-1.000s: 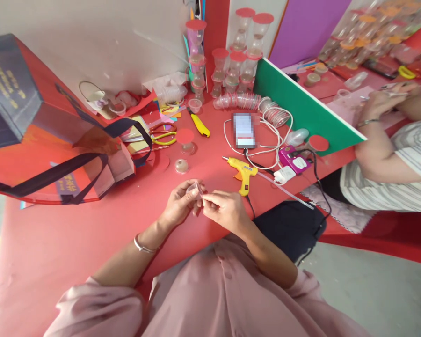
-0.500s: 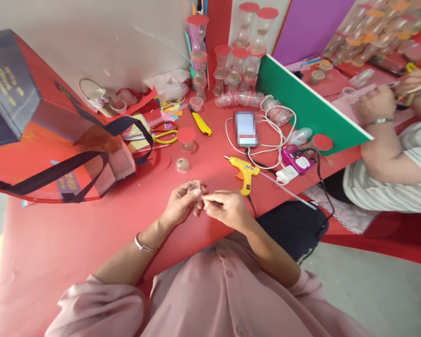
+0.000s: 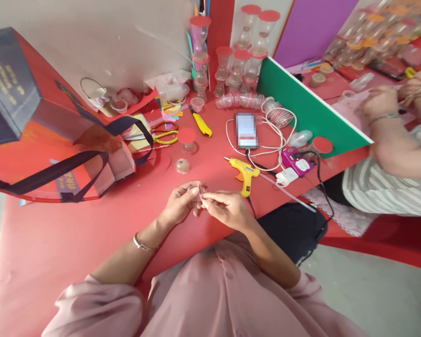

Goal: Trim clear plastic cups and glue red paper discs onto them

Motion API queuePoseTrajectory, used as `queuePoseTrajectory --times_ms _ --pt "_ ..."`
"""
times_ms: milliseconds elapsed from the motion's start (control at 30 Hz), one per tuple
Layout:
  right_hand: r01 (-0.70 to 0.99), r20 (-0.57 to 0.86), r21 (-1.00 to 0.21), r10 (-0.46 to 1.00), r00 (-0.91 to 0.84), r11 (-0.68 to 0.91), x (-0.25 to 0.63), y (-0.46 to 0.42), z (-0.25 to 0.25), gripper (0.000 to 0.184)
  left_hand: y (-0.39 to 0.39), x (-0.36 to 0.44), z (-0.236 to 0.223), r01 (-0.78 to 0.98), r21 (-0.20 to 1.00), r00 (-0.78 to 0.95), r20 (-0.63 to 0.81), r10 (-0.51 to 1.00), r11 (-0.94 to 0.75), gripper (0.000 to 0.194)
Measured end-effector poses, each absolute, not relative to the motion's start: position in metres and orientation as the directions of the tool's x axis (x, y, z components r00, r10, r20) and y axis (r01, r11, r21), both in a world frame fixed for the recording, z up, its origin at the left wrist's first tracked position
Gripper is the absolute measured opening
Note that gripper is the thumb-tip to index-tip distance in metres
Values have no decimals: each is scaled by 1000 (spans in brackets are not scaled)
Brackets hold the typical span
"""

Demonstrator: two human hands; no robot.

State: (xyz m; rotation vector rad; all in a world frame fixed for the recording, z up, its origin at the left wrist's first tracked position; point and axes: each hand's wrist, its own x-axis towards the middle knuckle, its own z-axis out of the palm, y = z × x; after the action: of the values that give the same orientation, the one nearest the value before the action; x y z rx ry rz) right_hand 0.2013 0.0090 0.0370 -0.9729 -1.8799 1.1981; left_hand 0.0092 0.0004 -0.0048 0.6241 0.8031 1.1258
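A small clear plastic cup (image 3: 195, 191) is held in my left hand (image 3: 181, 202), fingers wrapped round it and thumb on its side. My right hand (image 3: 228, 207) pinches at the cup's right side; fingers hide whether it grips the rim or something small. Just beyond the hands a clear dome-shaped cup (image 3: 183, 165) sits on the red table (image 3: 101, 238). Behind it stands a small piece with a red disc top (image 3: 187, 136). To the right of my right hand lies a yellow glue gun (image 3: 244, 174) with its nozzle pointing left.
Scissors (image 3: 165, 132) and a yellow cutter knife (image 3: 201, 124) lie further back. A phone (image 3: 246, 130) with white cable is beside a purple power strip (image 3: 297, 160). Cup hourglasses (image 3: 237, 70) stand behind. A large orange bag (image 3: 49, 154) fills the left. Beyond the green board (image 3: 308, 103) a co-worker's hands (image 3: 381, 105) work.
The cup in my left hand has turned slightly, and my right fingertips have shifted a little along its edge. The co-worker's hands have moved slightly.
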Motion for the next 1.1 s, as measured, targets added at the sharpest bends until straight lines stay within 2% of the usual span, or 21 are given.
queuePoseTrajectory --times_ms 267,500,667,800,1000,1100 --pt "275 253 -850 807 -533 448 202 12 43 26 -1 10 -6 -518 795 191 -252 949 316 49" --pt "348 233 -822 823 -518 452 201 12 43 21 0 10 -4 -512 794 192 -267 945 328 49" --pt "425 267 -757 828 -492 497 199 11 43 18 -2 12 -5 -498 812 155 -263 952 305 50" --pt "494 310 -712 854 -417 499 193 5 43 19 -2 12 -6 -484 826 154 -247 957 291 48" --pt "493 343 -755 902 -263 431 186 0 30 13 -2 6 -6 -535 800 187 -202 961 272 45" --pt "525 310 -780 939 -147 340 196 8 26 15 -5 3 -6 -575 776 223 -156 962 259 44"
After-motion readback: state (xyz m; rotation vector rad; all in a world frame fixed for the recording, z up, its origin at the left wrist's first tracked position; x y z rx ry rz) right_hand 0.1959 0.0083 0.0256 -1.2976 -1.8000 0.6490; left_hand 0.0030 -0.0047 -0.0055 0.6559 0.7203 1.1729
